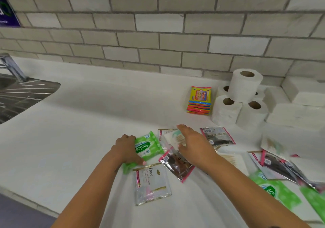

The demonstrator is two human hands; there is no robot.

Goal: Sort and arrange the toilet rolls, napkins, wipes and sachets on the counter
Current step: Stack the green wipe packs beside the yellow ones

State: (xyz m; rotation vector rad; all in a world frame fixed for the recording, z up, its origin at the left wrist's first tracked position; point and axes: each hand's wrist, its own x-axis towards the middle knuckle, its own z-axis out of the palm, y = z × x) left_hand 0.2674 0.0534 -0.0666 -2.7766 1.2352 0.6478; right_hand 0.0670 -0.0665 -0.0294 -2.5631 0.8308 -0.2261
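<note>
Nearest the counter's front edge lies a clear Dove sachet, its label reading "Dove". Toward the back right corner, toilet rolls are stacked beside white napkin piles and a yellow packet stack. Left hand grips a green "Sanicare" wipes pack; right hand, fingers spread, rests flat on mid-counter sachets.

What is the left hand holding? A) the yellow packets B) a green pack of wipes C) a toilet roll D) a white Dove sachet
B: the left hand grips the green pack of wipes, thumb and fingers curled round its edges.
</note>
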